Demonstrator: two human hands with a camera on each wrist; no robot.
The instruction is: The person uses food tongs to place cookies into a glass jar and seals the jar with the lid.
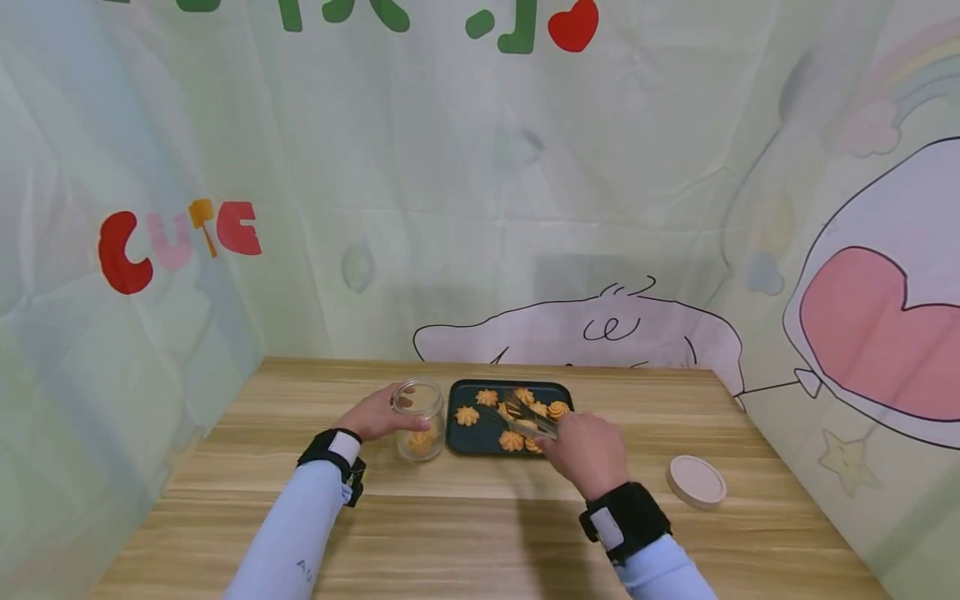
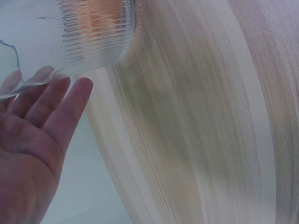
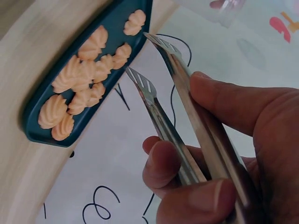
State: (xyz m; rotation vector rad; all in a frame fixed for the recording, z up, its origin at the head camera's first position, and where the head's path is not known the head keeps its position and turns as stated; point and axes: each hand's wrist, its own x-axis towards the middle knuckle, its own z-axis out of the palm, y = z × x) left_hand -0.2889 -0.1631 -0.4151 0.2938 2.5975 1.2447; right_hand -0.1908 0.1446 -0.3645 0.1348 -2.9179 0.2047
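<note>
There are two hands, one jar, one tray, one lid, one pair of tongs and roughly ten cookies on the tray (they overlap).

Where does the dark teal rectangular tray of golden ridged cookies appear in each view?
Head: the dark teal tray is below centre, slightly right, beside the clear cylindrical glass jar.
Left wrist: not in this picture.
Right wrist: the tray slants across the upper left, cut off by the top edge.
Shared landmark: the light-brown wood-grain tabletop shows in all three.
</note>
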